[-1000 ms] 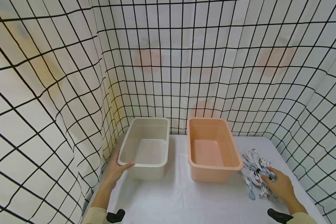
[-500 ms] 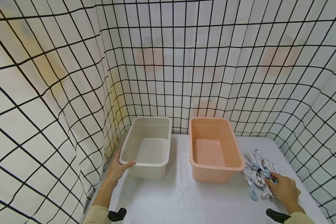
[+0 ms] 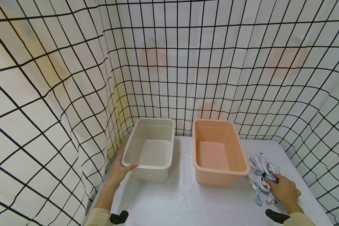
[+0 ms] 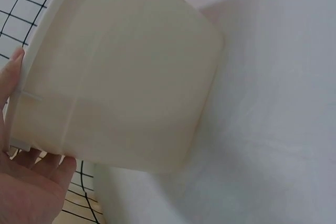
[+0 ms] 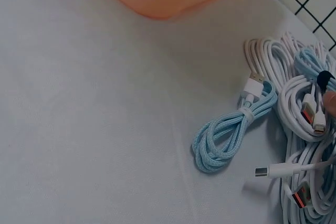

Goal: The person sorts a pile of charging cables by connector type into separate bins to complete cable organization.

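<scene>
In the head view, my left hand [image 3: 117,171] holds the near left corner of a cream plastic basin [image 3: 155,172], thumb over the rim. The left wrist view shows its fingers against the outside of the basin's wall [image 4: 121,87]. At the right, my right hand [image 3: 286,190] pinches a light blue cable [image 3: 268,176] bundled with a black tie, on top of a pile of white cables [image 3: 258,161]. Only a fingertip [image 5: 329,103] shows in the right wrist view, beside the black tie [image 5: 324,80]. Most of that hand's grip is hidden there.
A peach plastic basin [image 3: 214,179] stands between the cream basin and the cables. Another coiled light blue cable [image 5: 223,137] lies beside the pile, by a white plug [image 5: 278,170]. Black netting [image 3: 186,75] over white cloth encloses the table [image 3: 180,201].
My right hand has closed its fingers more tightly on the light blue cable at the pile. My left hand stays on the cream basin. The head view has shifted slightly.
</scene>
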A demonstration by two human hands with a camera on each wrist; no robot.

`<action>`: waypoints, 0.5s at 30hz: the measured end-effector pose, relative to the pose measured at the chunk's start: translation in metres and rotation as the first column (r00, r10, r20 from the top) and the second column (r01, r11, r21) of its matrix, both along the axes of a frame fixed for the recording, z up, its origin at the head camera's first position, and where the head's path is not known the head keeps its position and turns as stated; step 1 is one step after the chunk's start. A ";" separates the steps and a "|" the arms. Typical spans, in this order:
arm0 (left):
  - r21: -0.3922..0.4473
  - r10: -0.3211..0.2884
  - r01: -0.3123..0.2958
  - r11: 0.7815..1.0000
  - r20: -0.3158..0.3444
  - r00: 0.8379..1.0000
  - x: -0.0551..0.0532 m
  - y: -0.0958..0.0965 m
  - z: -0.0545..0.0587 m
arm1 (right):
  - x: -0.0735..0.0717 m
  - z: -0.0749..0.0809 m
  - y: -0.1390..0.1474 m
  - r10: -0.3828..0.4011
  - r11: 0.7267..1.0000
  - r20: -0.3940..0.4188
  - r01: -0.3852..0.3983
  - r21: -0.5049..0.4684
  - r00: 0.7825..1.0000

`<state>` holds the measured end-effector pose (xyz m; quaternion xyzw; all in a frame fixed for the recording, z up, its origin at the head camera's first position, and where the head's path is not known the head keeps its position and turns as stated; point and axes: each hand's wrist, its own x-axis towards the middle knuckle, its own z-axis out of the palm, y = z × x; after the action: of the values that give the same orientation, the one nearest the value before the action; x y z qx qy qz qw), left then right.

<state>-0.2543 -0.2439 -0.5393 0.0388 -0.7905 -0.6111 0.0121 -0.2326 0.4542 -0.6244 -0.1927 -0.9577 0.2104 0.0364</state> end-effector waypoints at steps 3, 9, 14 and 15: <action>-0.001 0.006 -0.006 1.000 0.010 1.000 0.002 -0.001 -0.001 | 0.000 -0.002 -0.001 0.010 1.000 -0.008 -0.010 0.004 1.000; 0.005 0.003 -0.003 1.000 -0.001 1.000 0.001 -0.002 0.000 | 0.005 0.005 0.000 0.049 0.999 -0.068 -0.049 -0.001 0.997; 0.016 0.002 -0.002 1.000 0.004 1.000 -0.001 0.000 0.001 | 0.009 0.010 0.003 0.049 0.998 -0.133 -0.052 -0.019 0.990; 0.010 0.005 -0.005 1.000 0.008 1.000 -0.001 0.001 0.001 | 0.009 0.010 0.005 0.050 0.998 -0.143 -0.053 -0.019 0.988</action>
<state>-0.2558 -0.2433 -0.5380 0.0432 -0.7873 -0.6150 0.0101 -0.2233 0.4587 -0.6141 -0.1529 -0.9549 0.2351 0.0972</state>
